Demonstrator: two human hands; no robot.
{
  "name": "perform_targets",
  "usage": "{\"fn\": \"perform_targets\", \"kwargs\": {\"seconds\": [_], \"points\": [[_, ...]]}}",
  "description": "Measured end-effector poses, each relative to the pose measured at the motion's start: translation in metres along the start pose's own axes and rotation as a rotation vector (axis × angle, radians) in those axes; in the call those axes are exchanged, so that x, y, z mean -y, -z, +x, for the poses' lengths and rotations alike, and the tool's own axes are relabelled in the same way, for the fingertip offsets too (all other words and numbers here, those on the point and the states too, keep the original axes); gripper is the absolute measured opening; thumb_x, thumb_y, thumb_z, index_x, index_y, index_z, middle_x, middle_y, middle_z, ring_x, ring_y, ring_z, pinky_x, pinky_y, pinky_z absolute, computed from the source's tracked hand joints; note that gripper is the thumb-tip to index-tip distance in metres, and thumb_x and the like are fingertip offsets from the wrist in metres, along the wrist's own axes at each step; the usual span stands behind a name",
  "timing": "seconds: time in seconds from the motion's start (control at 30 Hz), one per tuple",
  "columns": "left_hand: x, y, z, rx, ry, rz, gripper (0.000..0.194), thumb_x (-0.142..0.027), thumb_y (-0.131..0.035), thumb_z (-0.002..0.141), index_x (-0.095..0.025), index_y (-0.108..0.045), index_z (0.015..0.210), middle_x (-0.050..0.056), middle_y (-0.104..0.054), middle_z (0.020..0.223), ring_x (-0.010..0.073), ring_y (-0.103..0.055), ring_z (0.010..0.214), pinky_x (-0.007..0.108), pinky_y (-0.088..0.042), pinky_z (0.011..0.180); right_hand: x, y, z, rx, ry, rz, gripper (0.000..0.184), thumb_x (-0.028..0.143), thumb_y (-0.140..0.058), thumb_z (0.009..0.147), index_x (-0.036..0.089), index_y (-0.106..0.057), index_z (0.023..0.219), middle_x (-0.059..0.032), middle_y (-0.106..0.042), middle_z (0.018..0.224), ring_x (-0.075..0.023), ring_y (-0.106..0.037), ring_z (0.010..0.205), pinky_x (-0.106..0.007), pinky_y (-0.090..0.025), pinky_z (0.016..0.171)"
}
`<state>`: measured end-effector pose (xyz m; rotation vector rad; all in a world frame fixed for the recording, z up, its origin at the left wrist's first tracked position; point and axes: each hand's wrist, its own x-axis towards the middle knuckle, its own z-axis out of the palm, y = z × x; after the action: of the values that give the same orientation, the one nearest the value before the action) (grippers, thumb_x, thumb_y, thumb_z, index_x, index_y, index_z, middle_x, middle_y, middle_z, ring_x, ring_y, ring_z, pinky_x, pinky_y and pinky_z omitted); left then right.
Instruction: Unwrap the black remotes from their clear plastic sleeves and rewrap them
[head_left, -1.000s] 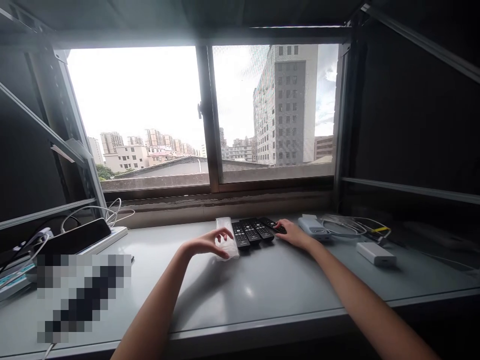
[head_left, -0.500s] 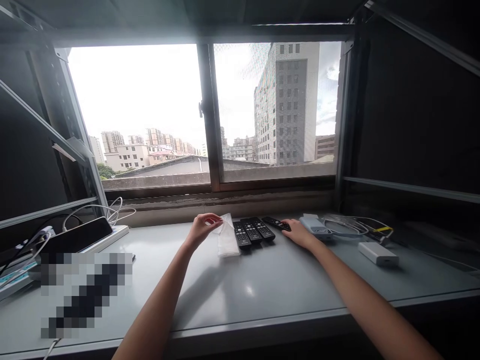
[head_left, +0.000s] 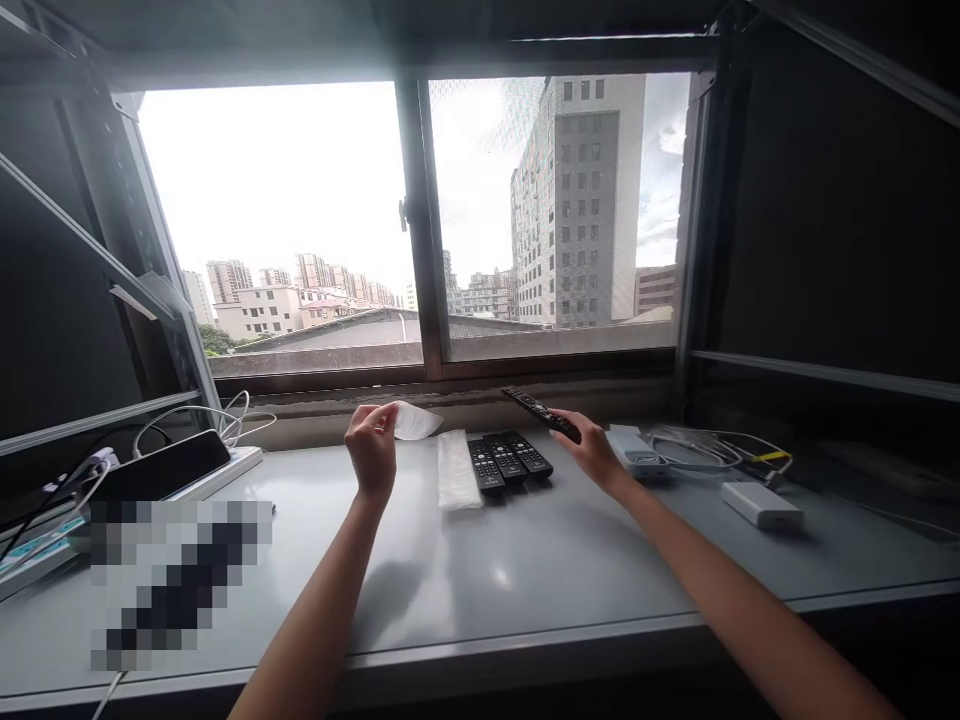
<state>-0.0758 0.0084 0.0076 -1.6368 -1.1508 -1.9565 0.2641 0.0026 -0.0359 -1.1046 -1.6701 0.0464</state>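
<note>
My left hand (head_left: 371, 445) is closed on the edge of a thin white translucent sleeve (head_left: 416, 422), raised above the desk. A black remote control (head_left: 541, 412) is in my right hand (head_left: 589, 447), lifted and tilted with its far end up to the left. Between my hands, three black remote controls (head_left: 510, 458) lie side by side on the desk, buttons up. Just left of them is a flat pile of white sleeves (head_left: 458, 472), the same look as the held one.
On the right of the grey desk (head_left: 450, 570) lie a pale blue device (head_left: 636, 452), tangled cables (head_left: 705, 452) and a white box-shaped adapter (head_left: 762, 506). At left, a phone (head_left: 161, 465) leans by a white power strip (head_left: 240, 463); a blurred-out patch covers something nearer. A window stands behind.
My left hand has moved left and up, drawing one sleeve off the pile. My right hand has lifted the remote control from the desk and turned its far end upward.
</note>
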Motion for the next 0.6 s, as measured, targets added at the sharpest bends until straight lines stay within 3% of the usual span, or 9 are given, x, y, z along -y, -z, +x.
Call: {"fn": "perform_targets", "kwargs": {"seconds": [0.17,0.27,0.43,0.6], "points": [[-0.003,-0.014,-0.015,0.296,-0.131,-0.058,0.021,-0.029,-0.056,0.088,-0.019,-0.074,0.089,0.003,-0.06,0.078,0.0125,-0.056,0.064,0.027,-0.049,0.063,0.041,-0.007,-0.007,0.124,0.08,0.254,0.034,0.032,-0.057,0.084,0.023,-0.062,0.117,-0.0055,-0.066,0.115,-0.0223,-0.061,0.106,-0.039,-0.047,0.094],[-0.006,-0.02,-0.023,0.46,-0.103,-0.093,0.017,-0.023,-0.057,0.085,-0.018,-0.073,0.087,0.004,-0.063,0.077,0.0125,-0.058,0.062,0.026,-0.049,0.063,0.056,-0.011,-0.012,0.235,0.125,0.314,0.034,0.031,-0.058,0.085,0.022,-0.062,0.118,-0.0059,-0.067,0.113,-0.0224,-0.062,0.102,-0.038,-0.049,0.09],[-0.01,-0.019,-0.024,0.525,0.055,0.018,0.012,-0.021,-0.06,0.081,-0.019,-0.071,0.077,0.003,-0.068,0.074,0.015,-0.061,0.064,0.025,-0.047,0.06,0.059,-0.012,-0.016,0.368,0.169,0.322,0.033,0.028,-0.06,0.084,0.022,-0.064,0.116,-0.0065,-0.067,0.114,-0.0235,-0.062,0.105,-0.039,-0.047,0.093],[-0.01,-0.017,-0.022,0.579,0.091,0.105,0.01,-0.026,-0.064,0.079,-0.022,-0.073,0.074,0.001,-0.072,0.076,0.0159,-0.063,0.065,0.026,-0.044,0.062,0.054,-0.015,-0.017,0.437,0.189,0.259,0.034,0.024,-0.062,0.083,0.021,-0.064,0.117,-0.0072,-0.067,0.112,-0.0229,-0.062,0.103,-0.039,-0.046,0.093]]}}
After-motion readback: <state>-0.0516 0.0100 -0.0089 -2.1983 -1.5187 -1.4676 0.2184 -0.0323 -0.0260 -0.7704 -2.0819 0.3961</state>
